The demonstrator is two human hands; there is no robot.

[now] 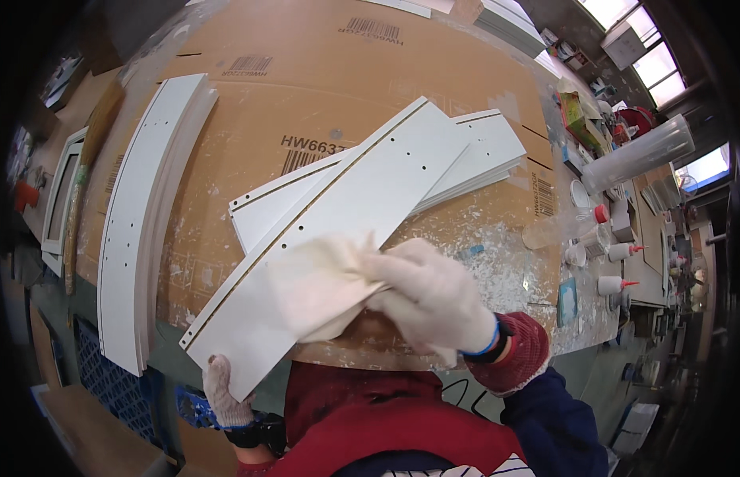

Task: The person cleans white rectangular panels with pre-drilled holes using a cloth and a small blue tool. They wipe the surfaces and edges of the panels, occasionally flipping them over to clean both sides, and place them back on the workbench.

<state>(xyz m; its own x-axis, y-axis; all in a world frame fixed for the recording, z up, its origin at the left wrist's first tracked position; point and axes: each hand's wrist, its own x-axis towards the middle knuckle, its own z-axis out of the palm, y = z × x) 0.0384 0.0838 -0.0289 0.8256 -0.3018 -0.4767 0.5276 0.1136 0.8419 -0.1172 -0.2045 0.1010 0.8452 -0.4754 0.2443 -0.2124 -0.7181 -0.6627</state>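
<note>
A white board [362, 187] with a dark groove along one long edge and several drilled holes lies slantwise in front of me. Its near corner is gripped by my gloved left hand [226, 391], the thumb on top and the other fingers hidden beneath. My right hand [433, 290], in a white glove, is closed on a cream cloth [326, 290], which rests on the board's face and looks slightly blurred. Under this board, a stack of similar white boards [489, 143] lies at another angle.
Flattened cardboard [306, 79] covers the table, with white flakes scattered at right. Another stack of white boards [143, 215] is at left, beside a long-handled brush [88, 175]. Red-tipped glue bottles [612, 285], a clear plastic tube [640, 155] and a blue crate [116, 381] surround the work area.
</note>
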